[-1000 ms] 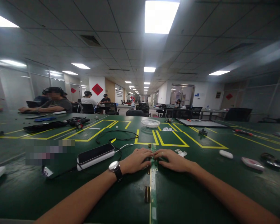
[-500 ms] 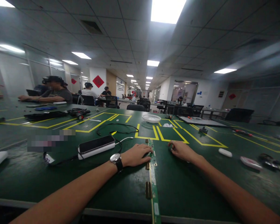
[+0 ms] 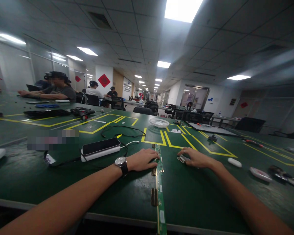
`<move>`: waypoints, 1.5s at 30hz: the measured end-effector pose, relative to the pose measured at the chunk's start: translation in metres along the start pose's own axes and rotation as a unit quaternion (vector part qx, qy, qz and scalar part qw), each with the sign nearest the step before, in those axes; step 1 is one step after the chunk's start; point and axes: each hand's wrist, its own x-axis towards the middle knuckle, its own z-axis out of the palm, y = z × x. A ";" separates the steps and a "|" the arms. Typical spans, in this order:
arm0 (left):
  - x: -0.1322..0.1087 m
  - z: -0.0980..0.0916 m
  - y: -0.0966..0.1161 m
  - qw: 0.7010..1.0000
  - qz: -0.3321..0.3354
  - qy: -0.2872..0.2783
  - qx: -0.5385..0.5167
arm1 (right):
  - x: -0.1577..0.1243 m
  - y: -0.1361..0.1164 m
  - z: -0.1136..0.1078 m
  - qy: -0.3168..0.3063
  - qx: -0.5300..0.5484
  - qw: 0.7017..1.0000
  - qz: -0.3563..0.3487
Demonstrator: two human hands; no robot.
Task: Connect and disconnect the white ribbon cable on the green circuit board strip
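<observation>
A long narrow green circuit strip [image 3: 158, 192] lies on the dark green table [image 3: 198, 195], running from the front edge away from me. My left hand [image 3: 143, 160], with a wristwatch [image 3: 121, 162] on the wrist, lies flat beside the strip, its fingertips touching the strip's left edge. My right hand [image 3: 197, 157] is to the right of the strip. Its fingers are stretched out low over a small pale flat piece [image 3: 181, 159], touching it. Neither hand lifts anything.
A white device with a black top [image 3: 100, 148] and a black cable [image 3: 120, 132] lie to the left. A white basket [image 3: 159, 122] stands further back among yellow floor-tape outlines. Small white objects [image 3: 234, 162] and tools [image 3: 283, 171] lie on the right. Other people [image 3: 56, 89] sit far left.
My right hand left the strip and moved right to the small pale piece. My left hand stayed by the strip. The view tilted down slightly.
</observation>
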 end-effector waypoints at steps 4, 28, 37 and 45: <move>0.000 0.001 -0.001 1.000 0.001 0.004 -0.005 | 0.002 0.001 0.001 0.007 -0.003 1.000 -0.006; 0.001 0.003 -0.001 1.000 0.005 0.008 0.016 | 0.023 -0.079 0.028 0.098 -0.062 0.993 -0.034; 0.001 0.001 0.000 0.999 0.008 0.000 0.043 | 0.024 -0.079 0.031 0.104 -0.047 0.992 -0.051; 0.001 -0.001 0.001 1.000 0.007 -0.016 0.025 | 0.026 -0.071 0.035 0.120 0.017 0.987 -0.106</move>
